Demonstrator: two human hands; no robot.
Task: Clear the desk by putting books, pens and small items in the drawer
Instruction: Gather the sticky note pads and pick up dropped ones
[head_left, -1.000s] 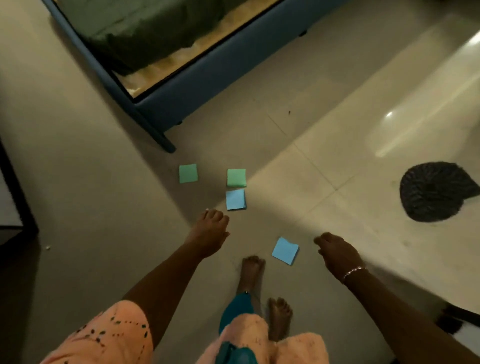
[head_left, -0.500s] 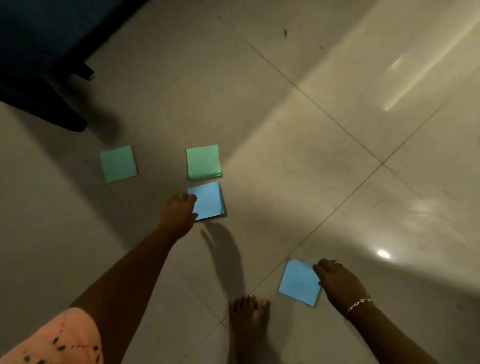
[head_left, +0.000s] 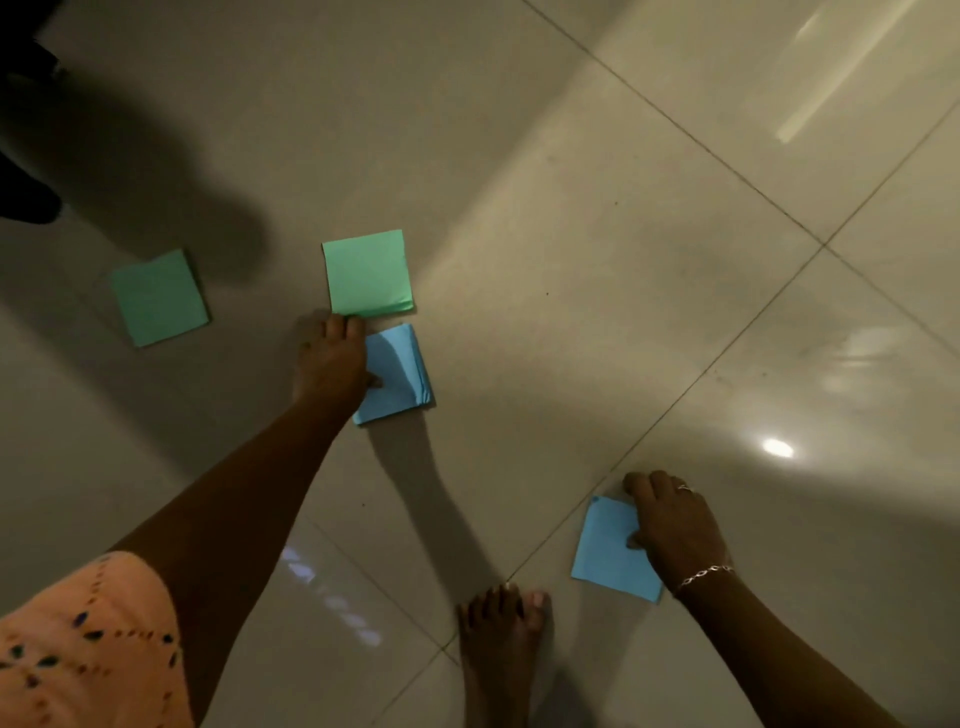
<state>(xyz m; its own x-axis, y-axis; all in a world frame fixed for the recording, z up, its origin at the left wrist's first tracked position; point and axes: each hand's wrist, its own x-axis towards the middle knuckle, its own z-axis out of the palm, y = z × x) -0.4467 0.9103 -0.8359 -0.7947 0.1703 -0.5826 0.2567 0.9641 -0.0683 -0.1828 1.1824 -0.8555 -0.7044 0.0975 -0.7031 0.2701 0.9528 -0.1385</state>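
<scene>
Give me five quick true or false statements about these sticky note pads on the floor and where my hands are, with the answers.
1. The left hand touches a blue pad. True.
2. The right hand rests on a green pad. False: it rests on the other blue pad.
3. Two green pads are in view. True: one green pad just beyond the left hand, and a second green pad further left.
4. The pads lie on a desk. False: they lie on the tiled floor.
5. The right wrist is bare. False: it wears a bracelet.
</scene>
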